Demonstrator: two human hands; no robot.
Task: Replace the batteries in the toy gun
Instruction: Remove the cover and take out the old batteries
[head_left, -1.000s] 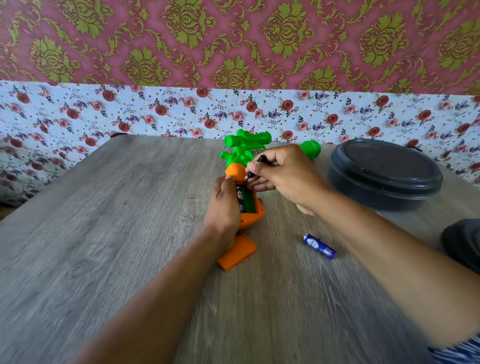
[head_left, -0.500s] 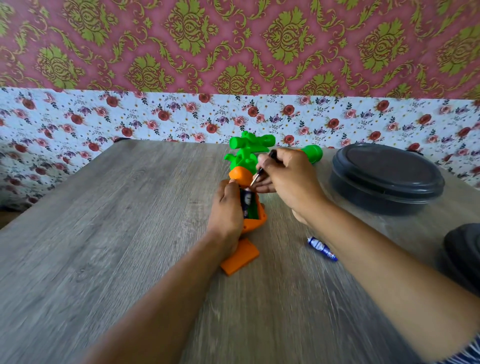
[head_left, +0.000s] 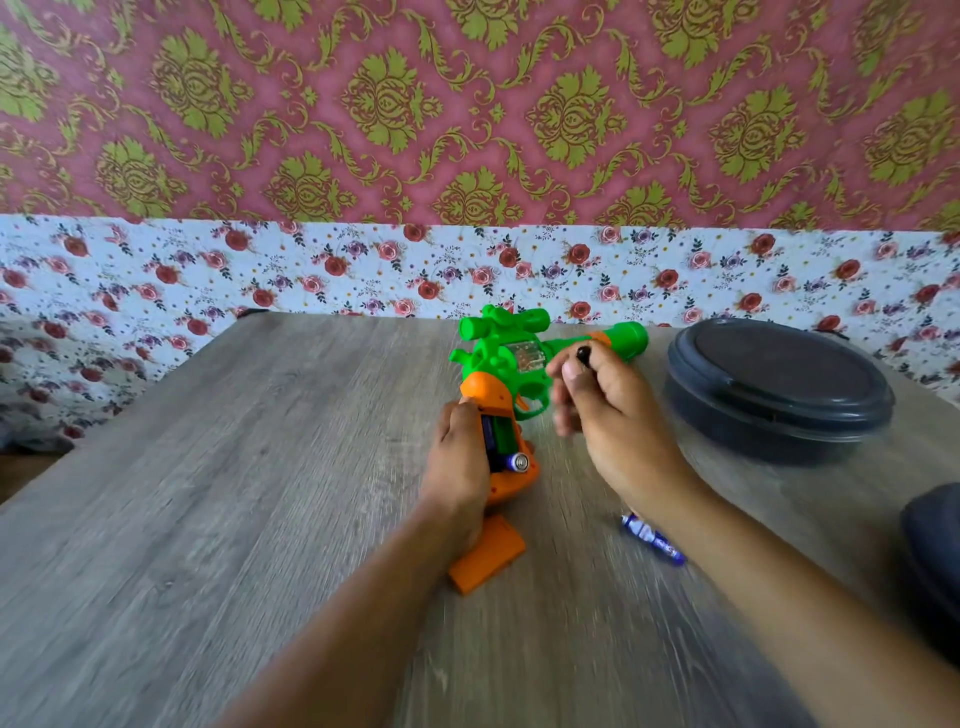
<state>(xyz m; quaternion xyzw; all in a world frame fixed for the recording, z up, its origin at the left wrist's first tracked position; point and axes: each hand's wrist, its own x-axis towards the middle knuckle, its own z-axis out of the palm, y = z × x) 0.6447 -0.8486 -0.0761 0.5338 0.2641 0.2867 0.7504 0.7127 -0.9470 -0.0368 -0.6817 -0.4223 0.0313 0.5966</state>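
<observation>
Head view: I see the toy gun lying on its side near the middle of the grey wood-grain table, green barrel toward the far right, orange grip toward the camera. Left hand is wrapped around the grip from the left and holds it. Grip compartment is open; one blue battery sits in it with its metal end tilted up and out at the near end. Right hand is off the gun, just to its right, fingers curled around a thin tool with a black tip showing above the thumb; this hand is motion-blurred. Orange battery cover lies on the table just beside the left wrist. Loose blue battery lies by the right forearm. Dark lidded container sits far right.
</observation>
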